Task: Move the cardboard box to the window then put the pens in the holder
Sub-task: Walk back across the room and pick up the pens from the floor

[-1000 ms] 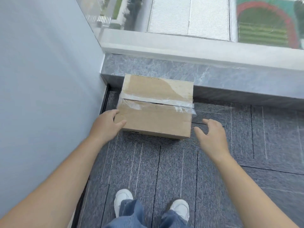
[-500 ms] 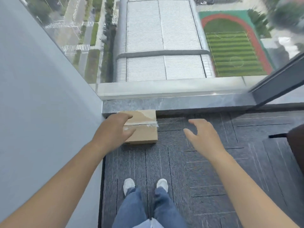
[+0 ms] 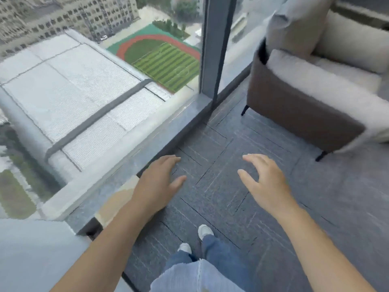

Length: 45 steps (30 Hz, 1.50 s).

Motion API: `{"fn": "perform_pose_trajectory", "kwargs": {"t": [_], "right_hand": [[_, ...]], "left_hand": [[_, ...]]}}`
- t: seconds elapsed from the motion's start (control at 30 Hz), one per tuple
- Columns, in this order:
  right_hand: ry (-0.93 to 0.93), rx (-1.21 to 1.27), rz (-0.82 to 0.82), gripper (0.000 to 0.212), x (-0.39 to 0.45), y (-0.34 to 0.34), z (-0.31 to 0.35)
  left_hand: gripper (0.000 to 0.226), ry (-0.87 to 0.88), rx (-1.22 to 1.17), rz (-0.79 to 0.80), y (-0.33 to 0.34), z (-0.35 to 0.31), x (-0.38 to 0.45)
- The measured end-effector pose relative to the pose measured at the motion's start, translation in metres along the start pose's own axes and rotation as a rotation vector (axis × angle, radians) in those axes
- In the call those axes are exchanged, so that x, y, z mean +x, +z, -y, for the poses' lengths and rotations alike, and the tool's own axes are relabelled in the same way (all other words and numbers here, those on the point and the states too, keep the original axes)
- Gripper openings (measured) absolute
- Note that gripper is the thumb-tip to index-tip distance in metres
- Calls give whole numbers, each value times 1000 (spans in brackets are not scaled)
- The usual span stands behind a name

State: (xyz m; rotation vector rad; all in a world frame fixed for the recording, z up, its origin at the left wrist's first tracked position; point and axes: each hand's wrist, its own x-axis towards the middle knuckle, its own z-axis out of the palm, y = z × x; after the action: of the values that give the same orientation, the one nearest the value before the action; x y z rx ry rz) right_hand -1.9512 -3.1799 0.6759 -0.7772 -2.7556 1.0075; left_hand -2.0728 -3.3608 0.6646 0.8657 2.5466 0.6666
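The cardboard box (image 3: 114, 202) lies on the grey carpet against the stone window sill (image 3: 147, 142), in the corner by the wall. My left forearm covers most of it. My left hand (image 3: 156, 185) hovers above and to the right of the box, fingers spread, holding nothing. My right hand (image 3: 263, 182) hangs further right over the carpet, also spread and holding nothing. No pens or holder are in view.
A large glass window (image 3: 94, 76) with a dark vertical frame post (image 3: 217, 49) runs along the left. A brown armchair (image 3: 305, 106) with white cushions stands at the upper right. A pale wall (image 3: 31, 256) is at lower left. My feet (image 3: 195, 239) stand on the carpet.
Both hands have come off the box and risen. The view has swung to the right, so the box now sits at lower left and the armchair has come into view.
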Motion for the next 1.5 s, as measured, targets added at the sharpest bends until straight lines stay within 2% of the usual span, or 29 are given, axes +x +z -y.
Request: {"fn": "perform_pose_trajectory", "kwargs": {"t": [0.23,0.4,0.57,0.77,0.97,1.2,1.33,1.5], "right_hand": [[393,83,-312,38,-126,-37,-42],[597,157,-483,38,-205,-43,-68],[749,202,-636,36,-270,-54,-109],[791,187,-716,36,-323,-107,-183],[753,151,-755,36,-338,-174,-251],[736,126,-810,36,-328,-231,-334],[793,136,-840,37,-331,-275,-396],[927,196,-896,34,-353,-324,-460]], "left_hand": [[47,372,50,211,40,-84,2],[48,609,103,388,87,-154,-15],[47,783,118,468,144,-239,-38],[45,884,98,508,208,-333,-73],[43,874,117,531,250,-381,-90],[42,858,177,558,300,-444,-73],[42,892,178,592,351,-515,-50],[43,1043,186,634,412,-633,-26]]}}
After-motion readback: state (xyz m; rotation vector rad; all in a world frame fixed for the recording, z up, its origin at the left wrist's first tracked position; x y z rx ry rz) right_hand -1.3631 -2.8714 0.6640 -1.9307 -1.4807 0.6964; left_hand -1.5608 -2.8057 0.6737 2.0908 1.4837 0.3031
